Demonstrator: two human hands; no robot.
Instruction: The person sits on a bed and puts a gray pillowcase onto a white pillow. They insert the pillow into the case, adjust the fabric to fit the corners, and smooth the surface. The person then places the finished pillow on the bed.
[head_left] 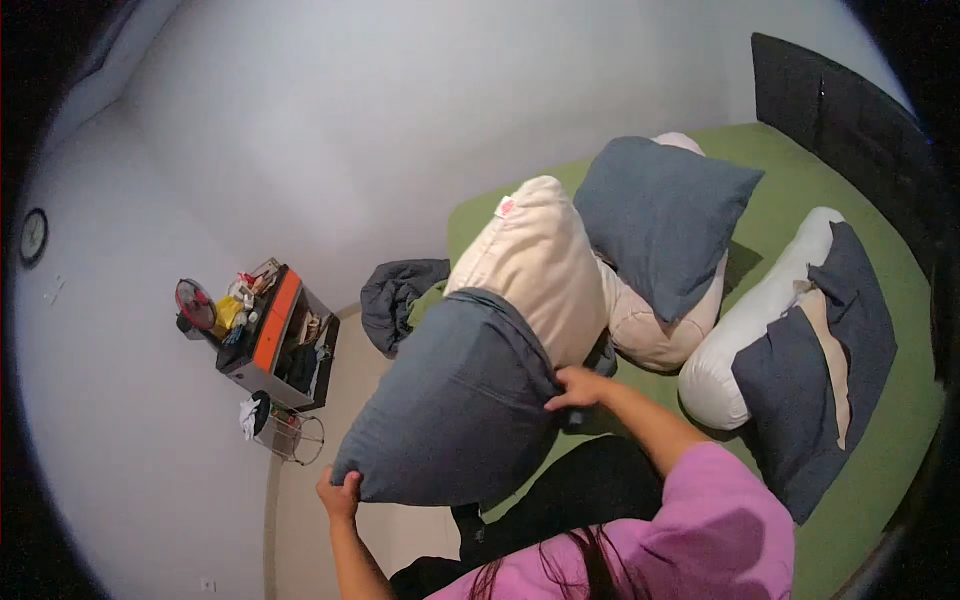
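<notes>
A cream pillow [540, 270] is partly inside a blue-grey pillowcase [450, 400], with its upper half bare and a small tag near its top corner. My left hand [340, 490] grips the closed bottom corner of the pillowcase. At the case's open edge, my right hand [578, 388] is closed on the fabric. The pillow is tilted in front of me, over the bed's near side. Just beyond it lies another pillow in a blue-grey case [660, 220], resting on a pale pink bolster [650, 325].
On the green bed sheet [780, 195], a white bolster [765, 345] lies beside loose dark cases [800, 400]. A dark headboard [850, 110] stands at right. Bundled dark bedding [400, 295] sits by the bed's far-left corner. A cluttered cabinet [275, 340] with a fan [196, 303] stands at left.
</notes>
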